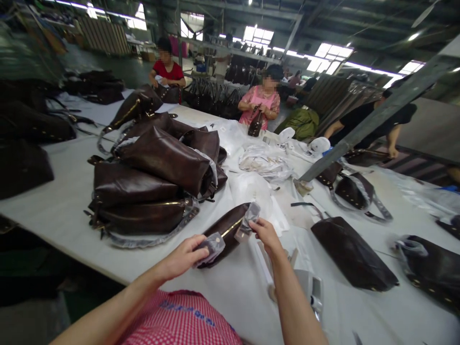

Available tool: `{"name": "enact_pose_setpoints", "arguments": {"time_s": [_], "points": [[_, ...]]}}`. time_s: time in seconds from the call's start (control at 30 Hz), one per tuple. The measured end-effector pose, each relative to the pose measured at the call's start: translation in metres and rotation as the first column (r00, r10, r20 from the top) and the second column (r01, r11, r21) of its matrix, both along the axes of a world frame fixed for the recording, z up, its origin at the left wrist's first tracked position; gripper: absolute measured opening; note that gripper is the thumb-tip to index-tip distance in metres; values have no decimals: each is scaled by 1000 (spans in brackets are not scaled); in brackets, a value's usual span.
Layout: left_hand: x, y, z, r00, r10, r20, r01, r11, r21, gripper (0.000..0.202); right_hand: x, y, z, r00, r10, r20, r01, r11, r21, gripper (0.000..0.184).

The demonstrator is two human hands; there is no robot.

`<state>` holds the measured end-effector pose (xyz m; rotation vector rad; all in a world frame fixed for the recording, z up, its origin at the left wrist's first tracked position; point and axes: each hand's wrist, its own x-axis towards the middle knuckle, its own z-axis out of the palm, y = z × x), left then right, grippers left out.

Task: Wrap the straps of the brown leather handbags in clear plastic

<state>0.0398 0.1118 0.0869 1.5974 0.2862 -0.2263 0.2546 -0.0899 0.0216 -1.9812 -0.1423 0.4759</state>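
Note:
A dark brown leather bag piece [226, 227] with a gold zip lies on the white table [64, 206] right in front of me. My left hand [183, 256] is closed on its near end, where a clear plastic wrap [214, 243] covers the corner. My right hand [266, 235] pinches the far end, fingers pressed on another bit of clear wrap [247, 220].
A heap of brown handbags [151, 182] is stacked to the left. More bags [354, 258] and straps [355, 194] lie to the right, with white wrapping [266, 163] mid-table. A grey slanted beam [377, 115] crosses the right. Other people [264, 103] work at the far side.

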Motion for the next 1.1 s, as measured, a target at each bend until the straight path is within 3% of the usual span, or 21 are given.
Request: {"name": "enact_pose_setpoints", "arguments": {"time_s": [0.07,0.13,0.23,0.4,0.6,0.8,0.97,1.1], "points": [[10,-2,-7,1000,17,-5,-17,999,-29,22,-15,-4,10,980,11,-201,25,984,174,32],[18,-3,-16,1000,19,13,-19,999,-31,21,-32,-7,19,915,28,-402,121,932,341,38],[26,-7,-28,1000,-18,-5,18,999,-27,22,-59,-12,28,841,67,-536,199,884,423,42],[28,-15,-37,986,-166,-26,163,982,-92,21,-104,-17,33,835,48,-548,209,894,396,44],[27,-19,-37,955,-290,59,294,953,-69,15,-149,-15,30,823,-35,-568,296,878,375,48],[29,-14,-32,910,-413,50,415,908,-51,18,-165,-14,37,852,-115,-511,298,909,292,53],[31,-13,-32,893,-440,-98,429,896,-110,28,-176,-8,34,838,-210,-503,389,877,282,53],[33,-14,-29,884,-451,-122,437,891,-125,28,-183,-7,29,852,-231,-470,397,870,292,49]]}}
